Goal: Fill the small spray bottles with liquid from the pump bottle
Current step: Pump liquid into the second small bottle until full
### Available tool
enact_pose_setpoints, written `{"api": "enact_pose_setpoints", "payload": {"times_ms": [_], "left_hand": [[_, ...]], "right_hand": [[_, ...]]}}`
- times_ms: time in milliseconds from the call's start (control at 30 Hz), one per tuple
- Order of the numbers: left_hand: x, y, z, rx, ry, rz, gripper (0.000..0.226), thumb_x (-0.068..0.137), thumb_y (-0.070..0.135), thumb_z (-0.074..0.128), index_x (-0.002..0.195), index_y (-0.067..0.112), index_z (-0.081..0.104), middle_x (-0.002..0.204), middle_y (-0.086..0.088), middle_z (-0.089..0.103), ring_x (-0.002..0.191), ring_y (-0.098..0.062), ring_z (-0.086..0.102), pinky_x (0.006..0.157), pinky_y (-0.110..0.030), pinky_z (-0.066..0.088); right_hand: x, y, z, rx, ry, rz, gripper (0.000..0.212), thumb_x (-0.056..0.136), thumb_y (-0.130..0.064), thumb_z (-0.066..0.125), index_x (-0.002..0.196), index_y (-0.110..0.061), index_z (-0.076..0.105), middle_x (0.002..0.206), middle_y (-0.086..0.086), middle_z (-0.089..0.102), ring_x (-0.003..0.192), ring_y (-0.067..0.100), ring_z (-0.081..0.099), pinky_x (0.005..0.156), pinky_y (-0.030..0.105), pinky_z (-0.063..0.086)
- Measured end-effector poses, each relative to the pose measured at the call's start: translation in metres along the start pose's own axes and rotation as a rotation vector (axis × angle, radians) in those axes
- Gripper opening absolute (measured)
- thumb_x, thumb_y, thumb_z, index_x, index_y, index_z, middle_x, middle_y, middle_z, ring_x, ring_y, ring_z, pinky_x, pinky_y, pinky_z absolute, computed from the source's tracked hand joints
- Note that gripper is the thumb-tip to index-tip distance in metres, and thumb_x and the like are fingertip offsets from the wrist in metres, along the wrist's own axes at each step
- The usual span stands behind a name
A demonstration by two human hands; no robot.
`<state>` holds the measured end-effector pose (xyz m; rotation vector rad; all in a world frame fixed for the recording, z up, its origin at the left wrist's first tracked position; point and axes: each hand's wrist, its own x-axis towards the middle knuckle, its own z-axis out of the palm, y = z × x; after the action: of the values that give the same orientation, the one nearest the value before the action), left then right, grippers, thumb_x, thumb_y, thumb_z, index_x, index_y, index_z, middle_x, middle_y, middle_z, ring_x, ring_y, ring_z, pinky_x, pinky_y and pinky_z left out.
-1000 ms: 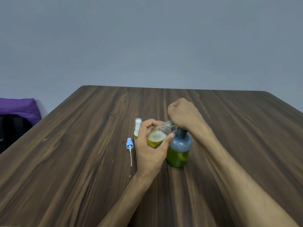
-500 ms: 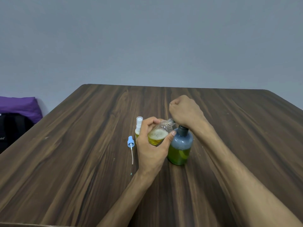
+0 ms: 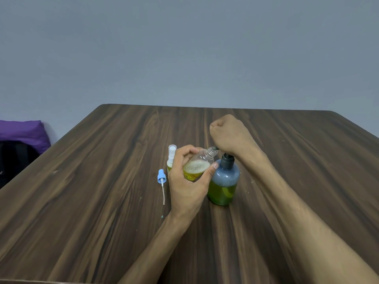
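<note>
Small bottle (image 3: 198, 166): tilted, its open neck up-right at the pump spout.
Left hand (image 3: 187, 181): fingers wrapped round it.
Right hand (image 3: 229, 134): fisted on the pump bottle (image 3: 224, 181) head; upright.

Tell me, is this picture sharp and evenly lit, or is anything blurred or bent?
Head view: soft, even light, no harsh shadows or glare; the left hand and small bottle are fairly sharp; the wide lens splays the wooden table edges outward.

Probably a plain room: wooden table (image 3: 102, 201), bare grey wall (image 3: 184, 48), purple cushion (image 3: 20, 132).
</note>
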<state>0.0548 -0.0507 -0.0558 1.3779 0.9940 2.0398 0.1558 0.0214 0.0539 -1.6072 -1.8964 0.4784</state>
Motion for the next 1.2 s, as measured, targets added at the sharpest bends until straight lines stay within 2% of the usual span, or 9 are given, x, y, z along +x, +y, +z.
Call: {"api": "enact_pose_setpoints", "payload": {"times_ms": [100, 233, 367, 467, 567, 767, 867, 1033, 1200], "left_hand": [[-0.0001, 0.0003, -0.0004, 0.003, 0.004, 0.004, 0.054, 0.079, -0.004, 0.09, 0.112, 0.026, 0.06, 0.11, -0.002, 0.074, 0.104, -0.024, 0.074, 0.092, -0.03, 0.059], [-0.0006, 0.001, -0.0008, -0.001, 0.001, 0.013, 0.053, 0.08, -0.002, 0.09, 0.113, 0.026, 0.06, 0.112, -0.004, 0.074, 0.106, -0.026, 0.074, 0.093, -0.032, 0.059], [-0.0008, 0.0008, -0.0006, -0.008, -0.002, 0.003, 0.053, 0.08, -0.002, 0.09, 0.114, 0.025, 0.06, 0.111, -0.006, 0.074, 0.105, -0.026, 0.074, 0.093, -0.034, 0.06], [-0.001, 0.0012, -0.001, -0.003, -0.004, 0.012, 0.052, 0.08, -0.003, 0.09, 0.114, 0.023, 0.06, 0.111, -0.005, 0.074, 0.106, -0.025, 0.074, 0.094, -0.033, 0.059], [-0.0001, -0.0002, 0.0, 0.002, -0.012, -0.002, 0.051, 0.08, 0.0, 0.09, 0.115, 0.021, 0.06, 0.112, -0.005, 0.074, 0.108, -0.027, 0.074, 0.095, -0.034, 0.06], [-0.0002, -0.0006, -0.0005, -0.005, -0.001, 0.004, 0.049, 0.08, 0.005, 0.089, 0.115, 0.022, 0.06, 0.112, -0.002, 0.074, 0.106, -0.025, 0.074, 0.095, -0.032, 0.059], [-0.0006, -0.0004, -0.0004, -0.002, -0.004, 0.003, 0.05, 0.081, 0.0, 0.09, 0.115, 0.022, 0.059, 0.112, -0.003, 0.074, 0.106, -0.024, 0.074, 0.094, -0.032, 0.059], [-0.0008, 0.0006, -0.0012, -0.002, 0.004, 0.002, 0.049, 0.08, 0.001, 0.09, 0.113, 0.019, 0.06, 0.112, -0.003, 0.074, 0.106, -0.022, 0.074, 0.094, -0.029, 0.058], [-0.0017, 0.0005, -0.0017, 0.006, 0.004, -0.013, 0.05, 0.08, 0.002, 0.091, 0.114, 0.021, 0.06, 0.112, -0.006, 0.074, 0.105, -0.026, 0.075, 0.094, -0.035, 0.06]], "right_hand": [[-0.0021, -0.0009, 0.0032, -0.042, -0.034, 0.004, 0.038, 0.081, -0.007, 0.043, 0.044, -0.015, 0.035, 0.049, -0.005, 0.039, 0.052, 0.021, 0.034, 0.051, 0.032, 0.027], [0.0006, 0.0001, -0.0001, 0.005, 0.019, -0.012, 0.041, 0.079, -0.008, 0.042, 0.04, -0.017, 0.038, 0.043, -0.008, 0.035, 0.052, 0.02, 0.035, 0.053, 0.032, 0.03], [-0.001, -0.001, 0.0026, -0.029, -0.022, -0.01, 0.043, 0.08, -0.007, 0.042, 0.038, -0.017, 0.041, 0.049, -0.006, 0.037, 0.053, 0.021, 0.033, 0.051, 0.031, 0.026], [0.0001, -0.0023, 0.0008, -0.016, -0.017, -0.024, 0.036, 0.077, -0.006, 0.04, 0.044, -0.016, 0.03, 0.044, -0.009, 0.032, 0.053, 0.02, 0.033, 0.052, 0.032, 0.029], [0.0027, -0.0024, -0.0011, 0.002, -0.05, -0.027, 0.036, 0.075, -0.007, 0.038, 0.041, -0.017, 0.033, 0.038, -0.01, 0.029, 0.054, 0.02, 0.034, 0.053, 0.033, 0.031], [0.0036, 0.0049, 0.0043, -0.026, -0.058, 0.003, 0.041, 0.078, -0.009, 0.041, 0.038, -0.019, 0.044, 0.045, -0.009, 0.036, 0.055, 0.021, 0.036, 0.052, 0.03, 0.028], [0.0007, 0.0022, 0.0048, -0.042, -0.037, 0.008, 0.038, 0.08, -0.009, 0.042, 0.043, -0.016, 0.038, 0.052, -0.005, 0.04, 0.057, 0.022, 0.037, 0.052, 0.031, 0.026], [0.0013, -0.0002, -0.0005, -0.019, -0.002, -0.011, 0.038, 0.077, -0.008, 0.04, 0.04, -0.017, 0.038, 0.037, -0.01, 0.033, 0.052, 0.02, 0.035, 0.053, 0.03, 0.031], [-0.0026, -0.002, 0.0007, -0.058, -0.003, -0.002, 0.034, 0.081, -0.008, 0.042, 0.048, -0.014, 0.037, 0.051, -0.004, 0.042, 0.054, 0.022, 0.036, 0.052, 0.031, 0.029]]}}
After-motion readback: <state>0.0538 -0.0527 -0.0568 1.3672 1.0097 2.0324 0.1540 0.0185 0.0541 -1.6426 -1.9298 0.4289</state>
